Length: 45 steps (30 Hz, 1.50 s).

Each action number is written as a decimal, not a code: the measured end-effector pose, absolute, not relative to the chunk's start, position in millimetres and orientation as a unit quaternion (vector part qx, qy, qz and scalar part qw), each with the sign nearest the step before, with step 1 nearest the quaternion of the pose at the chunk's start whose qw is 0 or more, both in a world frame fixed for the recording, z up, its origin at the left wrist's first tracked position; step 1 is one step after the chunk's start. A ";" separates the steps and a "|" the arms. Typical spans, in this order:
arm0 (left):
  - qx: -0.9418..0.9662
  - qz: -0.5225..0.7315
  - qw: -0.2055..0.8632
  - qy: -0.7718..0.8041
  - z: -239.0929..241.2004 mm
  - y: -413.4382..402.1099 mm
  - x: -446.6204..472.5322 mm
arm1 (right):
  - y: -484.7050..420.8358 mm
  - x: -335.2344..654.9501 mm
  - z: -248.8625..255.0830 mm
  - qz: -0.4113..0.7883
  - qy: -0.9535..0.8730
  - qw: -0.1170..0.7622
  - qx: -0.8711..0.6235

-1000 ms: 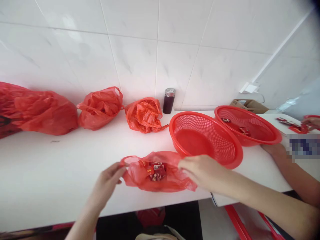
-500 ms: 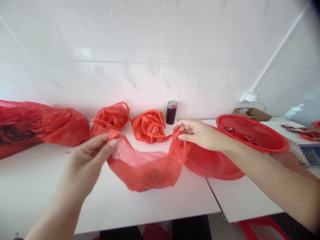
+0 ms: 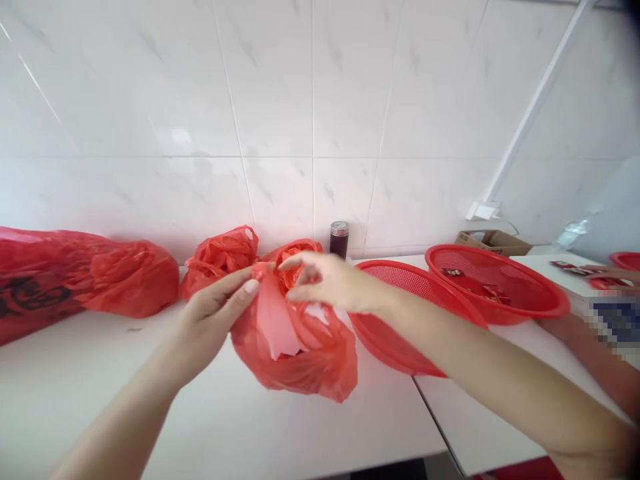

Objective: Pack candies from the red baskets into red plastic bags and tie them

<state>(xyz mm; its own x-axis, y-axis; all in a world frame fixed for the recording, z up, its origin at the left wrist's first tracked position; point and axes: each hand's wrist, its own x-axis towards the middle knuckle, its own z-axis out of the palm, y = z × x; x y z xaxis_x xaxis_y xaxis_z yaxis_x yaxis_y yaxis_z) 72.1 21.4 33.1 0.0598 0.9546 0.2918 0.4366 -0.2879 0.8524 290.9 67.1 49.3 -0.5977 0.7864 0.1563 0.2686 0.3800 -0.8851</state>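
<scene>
While you are lifting the red bag (image 3: 300, 353) just above the white desk (image 3: 75, 380), your left hand (image 3: 213, 320) is pinching one handle with fingers (image 3: 245, 288) pressed together on the thin film. Your right hand (image 3: 330, 283) is meeting it at the bag's top, fingers closing on the other handle, forearm stretching in from the right. The thin plastic could slip or tear in so light a pinch, and the swinging bag could bump the nearer red basket (image 3: 400, 320) just beside it.
</scene>
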 end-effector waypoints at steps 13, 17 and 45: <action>0.496 0.397 0.492 0.595 -158.5 6.2 76.8 | 82.1 287.2 40.6 0.463 -0.737 0.363 -0.331; 0.431 0.435 0.586 0.531 -182.6 0.1 83.6 | 90.5 291.9 44.4 0.457 -0.731 0.366 -0.350; 0.560 0.285 0.664 0.404 -2.6 69.1 105.7 | 102.2 292.3 108.5 0.246 -0.930 0.079 -0.260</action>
<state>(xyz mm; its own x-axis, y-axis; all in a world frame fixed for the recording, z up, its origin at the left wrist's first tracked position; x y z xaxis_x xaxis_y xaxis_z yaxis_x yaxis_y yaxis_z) 105.7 69.1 -2.6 0.5104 0.8319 -0.2178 0.0746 0.2096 0.9749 292.3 102.2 108.5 -0.8520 0.5232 0.0191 0.4453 0.7434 -0.4990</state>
